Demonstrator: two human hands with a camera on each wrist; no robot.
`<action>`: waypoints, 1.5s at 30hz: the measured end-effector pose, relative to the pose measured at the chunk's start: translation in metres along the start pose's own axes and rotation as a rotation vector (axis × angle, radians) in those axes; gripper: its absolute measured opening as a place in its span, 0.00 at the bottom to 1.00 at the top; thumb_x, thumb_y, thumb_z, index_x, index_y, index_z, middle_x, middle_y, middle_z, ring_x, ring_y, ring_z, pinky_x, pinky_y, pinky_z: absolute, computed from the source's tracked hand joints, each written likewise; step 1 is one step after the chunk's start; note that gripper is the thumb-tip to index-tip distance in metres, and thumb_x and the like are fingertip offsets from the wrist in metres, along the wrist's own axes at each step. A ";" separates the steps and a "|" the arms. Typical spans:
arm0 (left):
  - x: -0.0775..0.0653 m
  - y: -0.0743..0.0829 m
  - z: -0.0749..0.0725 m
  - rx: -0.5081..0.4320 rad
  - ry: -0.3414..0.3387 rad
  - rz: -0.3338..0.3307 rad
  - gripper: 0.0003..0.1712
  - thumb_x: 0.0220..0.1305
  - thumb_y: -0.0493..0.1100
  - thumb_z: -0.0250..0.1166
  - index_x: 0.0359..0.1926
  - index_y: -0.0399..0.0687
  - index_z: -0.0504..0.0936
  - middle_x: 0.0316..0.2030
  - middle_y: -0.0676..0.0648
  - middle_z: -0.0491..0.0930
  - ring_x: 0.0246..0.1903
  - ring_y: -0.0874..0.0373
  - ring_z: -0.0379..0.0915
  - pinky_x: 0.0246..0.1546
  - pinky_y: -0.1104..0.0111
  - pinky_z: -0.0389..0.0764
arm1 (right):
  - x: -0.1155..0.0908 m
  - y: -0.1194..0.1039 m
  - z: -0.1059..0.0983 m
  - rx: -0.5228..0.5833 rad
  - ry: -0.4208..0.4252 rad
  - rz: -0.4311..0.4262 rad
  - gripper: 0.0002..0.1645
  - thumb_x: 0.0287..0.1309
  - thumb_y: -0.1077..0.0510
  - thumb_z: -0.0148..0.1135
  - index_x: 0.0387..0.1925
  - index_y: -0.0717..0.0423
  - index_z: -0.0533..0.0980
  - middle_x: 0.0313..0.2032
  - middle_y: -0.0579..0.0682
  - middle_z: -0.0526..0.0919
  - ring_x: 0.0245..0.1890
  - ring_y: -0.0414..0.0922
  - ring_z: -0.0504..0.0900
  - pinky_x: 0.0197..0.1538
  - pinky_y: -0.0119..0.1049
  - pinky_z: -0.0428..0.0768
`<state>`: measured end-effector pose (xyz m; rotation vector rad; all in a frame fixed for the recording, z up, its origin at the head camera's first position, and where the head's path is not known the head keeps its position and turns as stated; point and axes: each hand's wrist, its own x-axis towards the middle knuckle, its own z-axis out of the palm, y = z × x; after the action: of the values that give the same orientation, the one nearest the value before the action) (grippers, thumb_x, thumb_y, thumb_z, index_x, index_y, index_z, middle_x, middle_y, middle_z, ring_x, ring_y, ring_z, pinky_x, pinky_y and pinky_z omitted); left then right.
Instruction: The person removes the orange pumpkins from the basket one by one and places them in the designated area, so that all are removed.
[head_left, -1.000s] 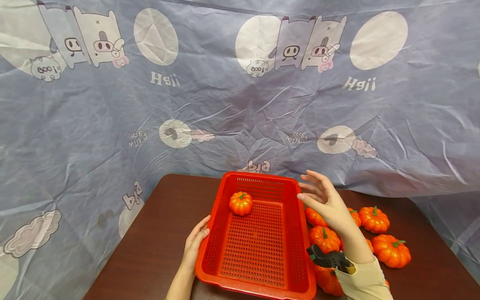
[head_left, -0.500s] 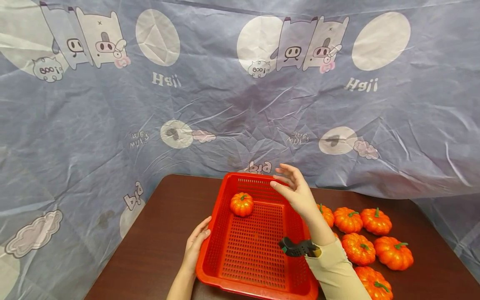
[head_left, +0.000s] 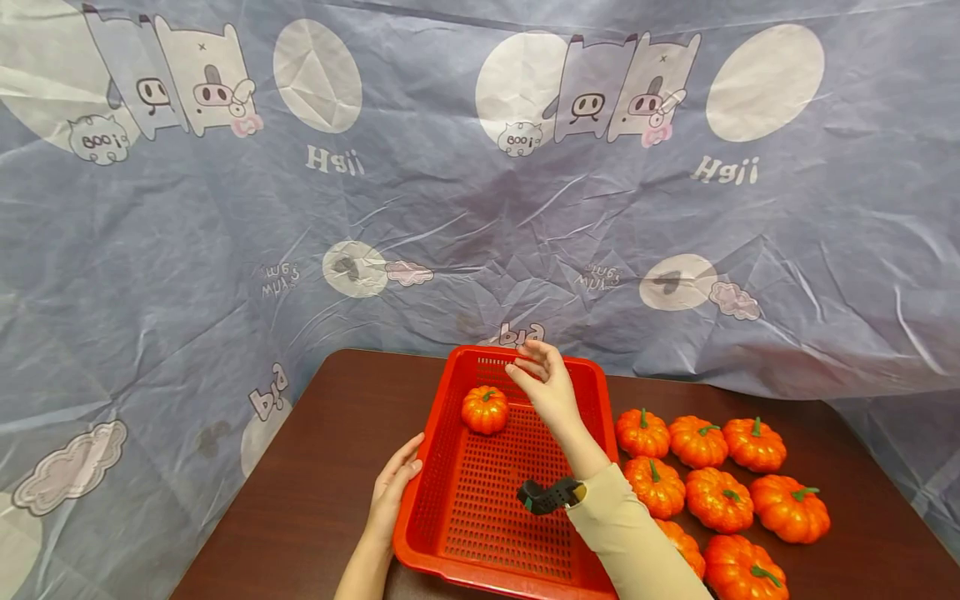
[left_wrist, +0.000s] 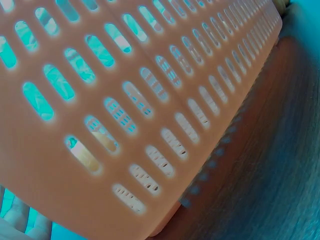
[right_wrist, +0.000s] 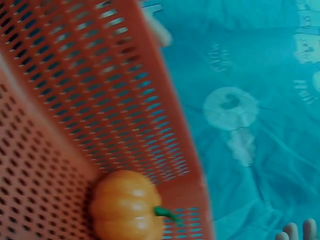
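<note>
A red slotted plastic basket (head_left: 517, 500) stands on the table with one orange pumpkin (head_left: 485, 410) in its far left corner. My left hand (head_left: 390, 492) rests against the basket's outer left side, fingers and thumb at the rim. In the left wrist view, part of the fingers (left_wrist: 17, 215) shows beside the slotted wall. Over the basket, right of the pumpkin, my right hand (head_left: 551, 392) hovers with loosely bent fingers and nothing in them. The right wrist view shows the green-stemmed pumpkin (right_wrist: 125, 206) near the basket wall.
Several more orange pumpkins (head_left: 718, 500) stand in rows to the right of the basket. The dark brown tabletop (head_left: 322, 467) extends to the left. Behind it hangs a grey-blue printed cloth (head_left: 450, 208). A black strap (head_left: 547, 497) hangs at my right wrist.
My right hand has moved left, from above the basket's right rim to above its inside. That uncovers more of the pumpkins on the right. The left hand has stayed at the basket.
</note>
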<state>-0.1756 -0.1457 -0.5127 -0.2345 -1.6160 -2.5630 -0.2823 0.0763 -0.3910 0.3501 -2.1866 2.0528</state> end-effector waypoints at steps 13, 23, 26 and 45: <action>0.002 0.001 -0.001 -0.002 0.007 0.008 0.27 0.70 0.36 0.48 0.67 0.33 0.59 0.57 0.50 0.72 0.50 0.57 0.72 0.48 0.65 0.76 | 0.004 0.040 0.016 -0.034 0.090 0.053 0.38 0.49 0.59 0.71 0.60 0.63 0.64 0.57 0.61 0.70 0.57 0.56 0.70 0.55 0.48 0.72; 0.000 0.001 0.002 0.006 0.016 -0.001 0.27 0.69 0.37 0.48 0.67 0.32 0.59 0.58 0.51 0.72 0.51 0.57 0.71 0.48 0.66 0.75 | -0.001 0.061 0.023 -0.256 0.022 0.170 0.43 0.45 0.60 0.73 0.62 0.62 0.63 0.61 0.62 0.66 0.59 0.57 0.67 0.57 0.50 0.70; -0.001 0.001 0.003 0.004 0.013 -0.003 0.27 0.69 0.37 0.49 0.67 0.32 0.59 0.58 0.52 0.72 0.51 0.57 0.71 0.48 0.66 0.75 | -0.003 0.065 0.024 -0.286 0.006 0.210 0.44 0.44 0.61 0.72 0.63 0.63 0.62 0.61 0.63 0.66 0.59 0.59 0.67 0.57 0.51 0.69; 0.000 -0.002 0.000 0.007 0.008 -0.007 0.27 0.70 0.37 0.48 0.67 0.33 0.58 0.57 0.50 0.71 0.50 0.56 0.72 0.48 0.64 0.76 | -0.002 0.089 0.026 -0.243 -0.064 0.286 0.49 0.40 0.65 0.73 0.64 0.66 0.60 0.59 0.67 0.66 0.55 0.61 0.71 0.56 0.51 0.70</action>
<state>-0.1758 -0.1446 -0.5145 -0.2177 -1.6252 -2.5594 -0.3011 0.0554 -0.4794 0.0815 -2.6213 1.8906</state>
